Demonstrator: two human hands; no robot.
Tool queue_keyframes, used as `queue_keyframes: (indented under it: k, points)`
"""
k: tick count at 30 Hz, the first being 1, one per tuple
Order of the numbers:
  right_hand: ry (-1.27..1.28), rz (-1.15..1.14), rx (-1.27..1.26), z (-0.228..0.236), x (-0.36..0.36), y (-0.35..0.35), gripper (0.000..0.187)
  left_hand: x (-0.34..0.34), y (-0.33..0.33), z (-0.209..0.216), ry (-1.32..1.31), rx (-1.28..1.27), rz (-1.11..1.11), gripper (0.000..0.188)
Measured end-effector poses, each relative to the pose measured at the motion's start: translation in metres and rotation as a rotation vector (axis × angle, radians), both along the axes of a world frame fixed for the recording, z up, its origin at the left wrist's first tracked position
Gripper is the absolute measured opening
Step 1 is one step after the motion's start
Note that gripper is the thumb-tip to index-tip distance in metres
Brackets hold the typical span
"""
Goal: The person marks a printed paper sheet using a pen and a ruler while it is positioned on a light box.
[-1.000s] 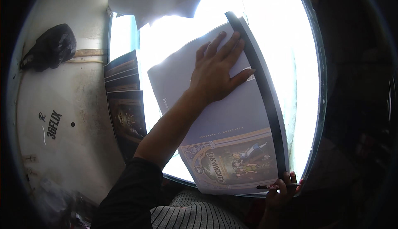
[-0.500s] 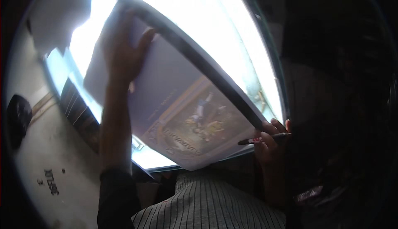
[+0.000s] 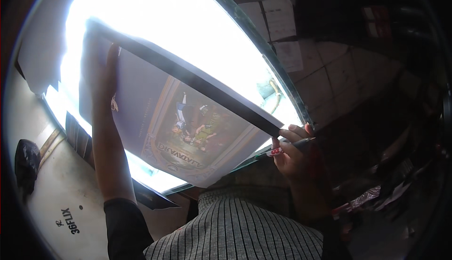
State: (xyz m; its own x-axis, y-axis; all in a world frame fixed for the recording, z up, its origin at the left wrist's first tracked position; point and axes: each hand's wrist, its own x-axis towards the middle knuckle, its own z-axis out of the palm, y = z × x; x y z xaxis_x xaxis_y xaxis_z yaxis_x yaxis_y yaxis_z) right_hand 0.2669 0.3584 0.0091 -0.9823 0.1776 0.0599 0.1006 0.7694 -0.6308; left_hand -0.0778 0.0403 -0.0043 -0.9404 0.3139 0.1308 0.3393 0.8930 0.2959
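A large printed sheet (image 3: 136, 95), pale grey-blue with a framed cartoon picture of figures upside down to me, is held tilted over a brightly lit glass-topped table (image 3: 212, 20). A black strip (image 3: 188, 72) runs along its far edge. My left hand (image 3: 101, 67) grips the sheet by its far left end; glare and blur obscure the fingertips. At the near right corner, my right hand (image 3: 294, 154) pinches the strip's end between its fingers. The same hand also holds a slim pen (image 3: 275, 152) with a red-and-white section, lying across the fingers.
A dark flat panel (image 3: 153, 196) pokes out under the table's near edge. To the left are a pale surface with printed lettering (image 3: 56, 203) and a dark shiny object (image 3: 27, 166). Papers (image 3: 278, 17) lie beyond the glass rim on the right, above dim floor tiles (image 3: 339, 72).
Both hands and the sheet have shifted left in view, and the sheet lies at a shallower slant. The picture on it shows more sharply. Both hands keep their hold.
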Motion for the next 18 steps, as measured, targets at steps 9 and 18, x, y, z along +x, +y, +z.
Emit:
queue_keyframes:
  k: [9,18]
  points:
    - [0.053,-0.012,-0.048,-0.007,0.002,0.002,0.021,0.0,-0.001,-0.001,-0.003,-0.017,0.011,0.057]
    - [0.157,-0.016,-0.068,-0.015,0.002,0.001,0.025,-0.001,-0.005,-0.004,-0.021,-0.004,0.058,0.059]
